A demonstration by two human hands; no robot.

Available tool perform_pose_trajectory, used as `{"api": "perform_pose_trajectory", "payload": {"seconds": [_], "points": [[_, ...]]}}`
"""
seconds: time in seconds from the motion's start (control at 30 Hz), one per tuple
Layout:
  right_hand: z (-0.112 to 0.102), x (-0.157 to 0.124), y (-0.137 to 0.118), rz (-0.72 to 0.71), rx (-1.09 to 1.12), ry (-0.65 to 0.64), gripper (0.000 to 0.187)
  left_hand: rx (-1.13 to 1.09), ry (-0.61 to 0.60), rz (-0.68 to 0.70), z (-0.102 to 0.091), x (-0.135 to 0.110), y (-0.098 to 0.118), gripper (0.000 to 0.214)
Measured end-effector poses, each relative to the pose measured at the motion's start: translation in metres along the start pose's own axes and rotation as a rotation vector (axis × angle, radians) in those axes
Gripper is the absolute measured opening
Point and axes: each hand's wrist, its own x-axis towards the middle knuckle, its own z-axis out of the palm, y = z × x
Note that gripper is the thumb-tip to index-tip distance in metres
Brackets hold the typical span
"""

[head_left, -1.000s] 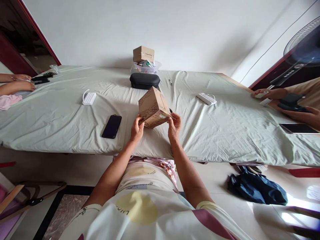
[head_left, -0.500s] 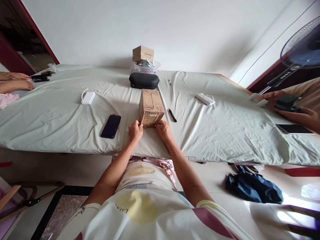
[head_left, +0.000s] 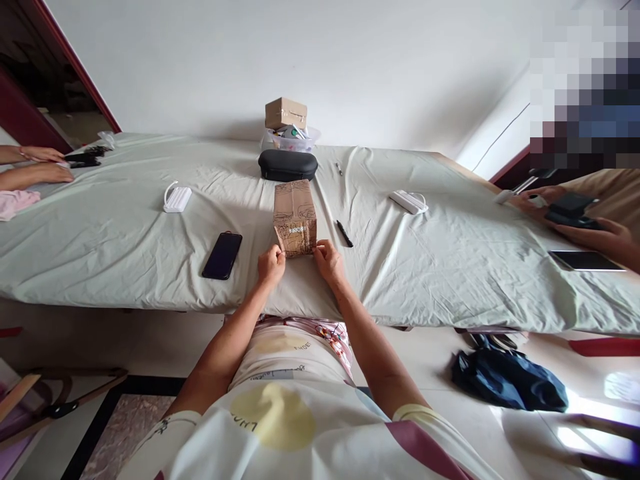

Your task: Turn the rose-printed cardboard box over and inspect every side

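A brown cardboard box (head_left: 295, 207) with dark line drawings and light lettering stands in front of me on the cloth-covered table. My left hand (head_left: 271, 264) is closed at its lower left front corner, thumb and finger pinched together there. At the lower right front corner my right hand (head_left: 329, 261) is closed in the same way, fingertips on the cardboard edge. The exact grip is partly hidden by the fingers. A black pen (head_left: 345, 233) lies just right of the box, and a dark smartphone (head_left: 223, 255) rests left of my left hand.
Behind the box sit a black zip case (head_left: 288, 165) and a clear plastic tub (head_left: 295, 141) topped by a smaller carton (head_left: 285, 113). White power banks (head_left: 177, 199) (head_left: 409, 201) lie on both sides. Other people's hands (head_left: 43, 167) (head_left: 595, 230) work at both table ends.
The box has turned and shifted slightly left, so its right side no longer shows as slanted. My hands stay at its front corners, the right one slightly farther right.
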Motion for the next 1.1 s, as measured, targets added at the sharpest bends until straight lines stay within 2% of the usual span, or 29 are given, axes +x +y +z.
{"api": "perform_pose_trajectory", "payload": {"seconds": [0.4,0.57,0.63,0.67,0.8,0.87,0.97,1.1], "points": [[0.005,0.003,0.004,-0.082,0.190,0.107,0.024,-0.103,-0.016,0.049,0.001,0.002,-0.008,0.017],[0.006,0.003,0.002,-0.156,0.180,0.234,0.026,-0.149,-0.030,0.080,0.005,0.001,-0.008,0.013],[0.005,0.003,0.002,-0.201,0.127,0.299,0.024,-0.210,0.007,0.075,0.007,0.001,-0.008,0.003],[0.004,0.003,0.003,-0.226,0.101,0.334,0.023,-0.255,0.041,0.064,0.008,0.001,-0.009,0.005],[-0.001,0.002,0.004,-0.304,0.027,0.451,0.019,-0.416,0.215,0.004,0.009,0.003,-0.013,0.038],[-0.003,0.002,0.002,-0.334,0.014,0.446,0.019,-0.435,0.275,0.003,0.008,0.003,-0.015,0.047],[-0.002,-0.001,-0.001,-0.374,0.014,0.373,0.020,-0.392,0.345,0.029,0.008,0.003,-0.017,0.052],[0.002,-0.004,-0.006,-0.337,0.005,0.274,0.023,-0.261,0.336,0.014,0.007,0.003,-0.018,0.057]]}}
